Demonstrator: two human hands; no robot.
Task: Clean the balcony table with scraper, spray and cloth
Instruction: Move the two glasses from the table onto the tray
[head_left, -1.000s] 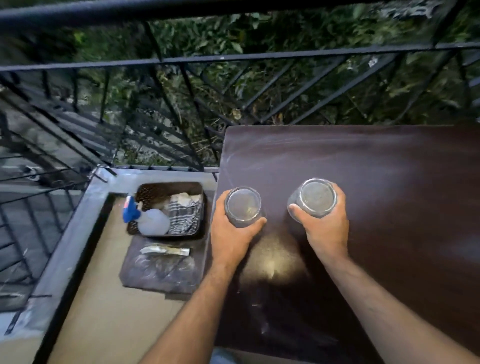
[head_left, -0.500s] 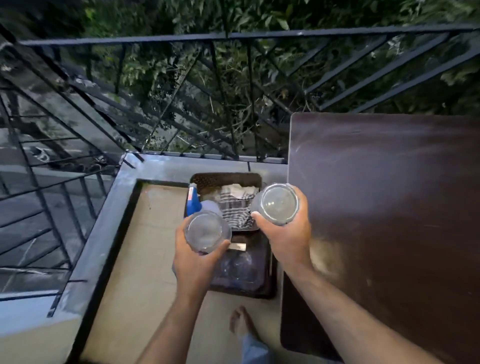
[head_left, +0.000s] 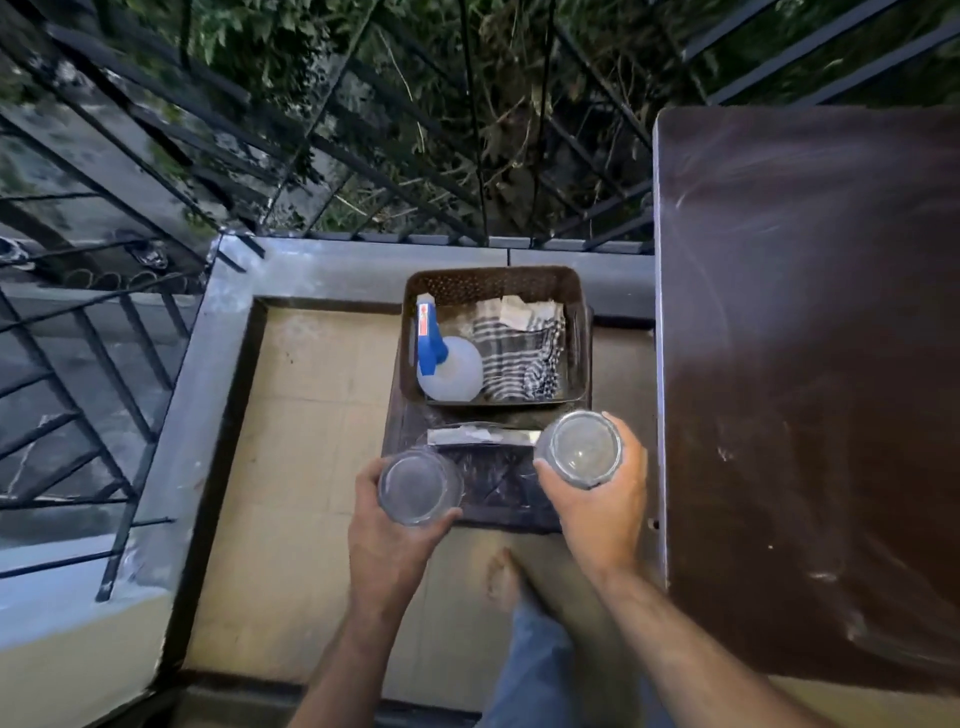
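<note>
My left hand (head_left: 387, 545) grips a clear drinking glass (head_left: 415, 486), and my right hand (head_left: 602, 512) grips a second clear glass (head_left: 582, 448). Both glasses hang over a low dark stool (head_left: 506, 496) on the balcony floor, left of the dark brown table (head_left: 810, 364). On the stool stands a brown basket (head_left: 493, 283) holding a white spray bottle with a blue head (head_left: 447, 369) and a striped cloth (head_left: 522, 356). A flat metal scraper (head_left: 480, 435) lies on the stool in front of the basket. The table top shows pale smears and specks.
A black iron railing (head_left: 322, 140) runs along the balcony's far and left sides above a grey ledge (head_left: 322, 267). Beige floor tiles (head_left: 306, 431) lie left of the stool. My bare foot (head_left: 501, 579) and jeans leg stand just below the stool.
Both hands have carried the glasses off the table, leftward and down, until they hang over the stool. The view has swung left and downward.
</note>
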